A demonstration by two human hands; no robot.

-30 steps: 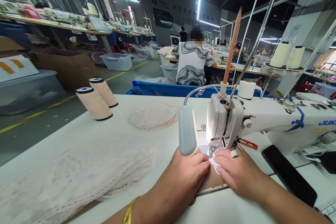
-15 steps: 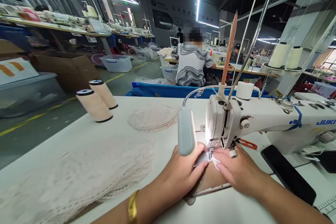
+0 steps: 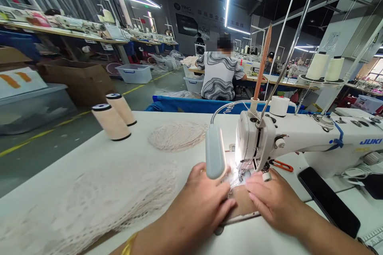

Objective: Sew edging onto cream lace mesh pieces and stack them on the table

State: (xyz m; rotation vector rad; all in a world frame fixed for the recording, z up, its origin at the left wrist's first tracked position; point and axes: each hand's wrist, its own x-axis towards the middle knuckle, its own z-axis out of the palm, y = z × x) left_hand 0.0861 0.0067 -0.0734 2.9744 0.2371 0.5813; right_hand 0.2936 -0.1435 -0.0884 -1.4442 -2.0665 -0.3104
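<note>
A white sewing machine (image 3: 302,135) stands on the white table (image 3: 143,155). My left hand (image 3: 200,203) lies on a brown fabric piece (image 3: 241,203) just left of the needle, fingers pressed flat on it. My right hand (image 3: 273,201) presses the same piece from the right, fingers stretched toward the presser foot (image 3: 241,173). A strip of white lace (image 3: 235,179) sits under the needle between my fingertips. A grey gooseneck lamp head (image 3: 214,157) hangs above my left hand and hides part of it.
A big heap of pale lace (image 3: 89,203) lies at the front left, a smaller pile (image 3: 178,135) behind it. Two cream thread cones (image 3: 115,115) stand at the table's left edge. A black phone (image 3: 329,201) and orange snips (image 3: 281,164) lie right of the needle. A person (image 3: 220,73) sits beyond.
Both hands have slid slightly forward toward the needle with the fabric; the lace strip has moved further under the presser foot. The view has shifted a little.
</note>
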